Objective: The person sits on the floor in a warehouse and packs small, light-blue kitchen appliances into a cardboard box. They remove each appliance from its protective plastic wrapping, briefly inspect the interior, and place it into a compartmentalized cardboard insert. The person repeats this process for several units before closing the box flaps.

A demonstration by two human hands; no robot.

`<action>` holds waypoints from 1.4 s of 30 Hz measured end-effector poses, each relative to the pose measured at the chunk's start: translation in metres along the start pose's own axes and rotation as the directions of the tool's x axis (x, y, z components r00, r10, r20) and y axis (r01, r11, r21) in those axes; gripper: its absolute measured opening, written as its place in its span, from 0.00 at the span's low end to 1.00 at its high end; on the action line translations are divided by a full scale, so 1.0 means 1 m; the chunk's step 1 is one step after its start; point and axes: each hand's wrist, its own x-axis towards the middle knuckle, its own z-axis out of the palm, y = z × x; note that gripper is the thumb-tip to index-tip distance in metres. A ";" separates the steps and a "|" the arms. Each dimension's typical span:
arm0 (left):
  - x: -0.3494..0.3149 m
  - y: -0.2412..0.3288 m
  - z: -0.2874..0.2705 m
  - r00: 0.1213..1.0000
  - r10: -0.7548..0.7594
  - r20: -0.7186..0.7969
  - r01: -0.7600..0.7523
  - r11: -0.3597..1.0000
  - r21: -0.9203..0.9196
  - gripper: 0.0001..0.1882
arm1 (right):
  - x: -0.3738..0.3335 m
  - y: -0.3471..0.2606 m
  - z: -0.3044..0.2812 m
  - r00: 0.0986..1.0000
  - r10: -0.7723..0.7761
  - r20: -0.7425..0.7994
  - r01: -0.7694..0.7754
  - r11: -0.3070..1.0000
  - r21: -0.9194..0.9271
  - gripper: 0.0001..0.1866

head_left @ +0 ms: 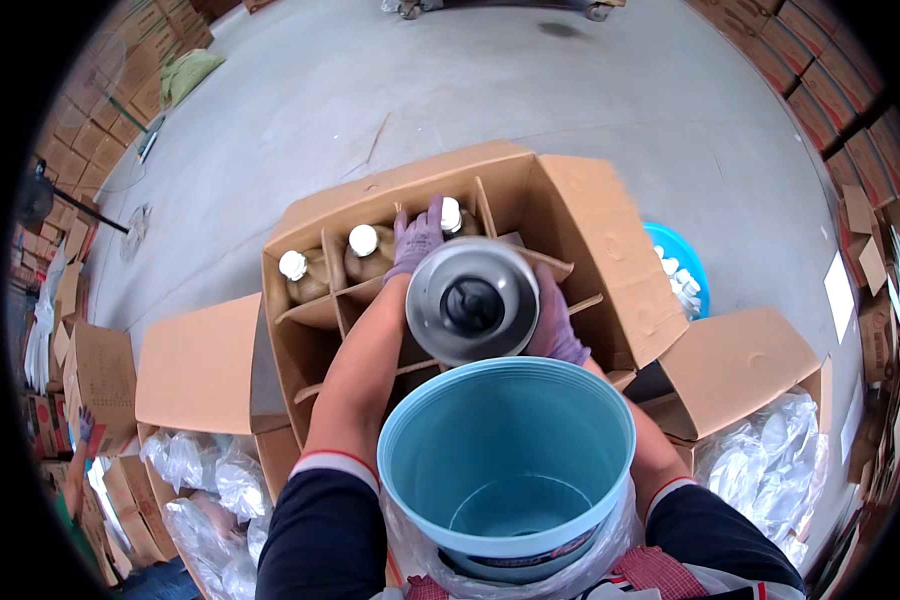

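Observation:
My left hand, in a purple glove, reaches into an open cardboard carton with its fingers apart. Its fingertips are right beside a white-capped bottle; whether they touch it I cannot tell. Two more white-capped bottles, a middle one and a left one, stand in the divided cells. A round grey dish-like thing with a dark centre hangs over the carton. My right hand, also gloved, is against its right side, fingers mostly hidden. A blue bucket is close in front of me.
A blue basin of white caps stands right of the carton. Cartons with clear plastic bags flank me, one at left and one at right. Stacked boxes line both sides. Another person's gloved hand shows at far left.

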 end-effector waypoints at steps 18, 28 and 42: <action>-0.121 0.119 -0.273 0.600 0.432 -0.673 -0.478 0.868 0.131 0.35 | 0.018 -0.047 -0.016 0.960 0.145 -0.241 -0.090 0.970 0.226 0.25; -0.220 0.131 -0.375 0.519 0.255 -0.816 -0.495 0.868 -0.043 0.40 | -0.015 -0.203 -0.012 0.833 -0.445 0.329 0.228 0.818 0.529 0.36; -0.308 0.166 -0.334 0.837 0.416 0.356 -0.337 0.904 -0.264 0.34 | -0.116 -0.186 -0.014 0.899 -0.193 0.392 -0.029 0.869 0.495 0.33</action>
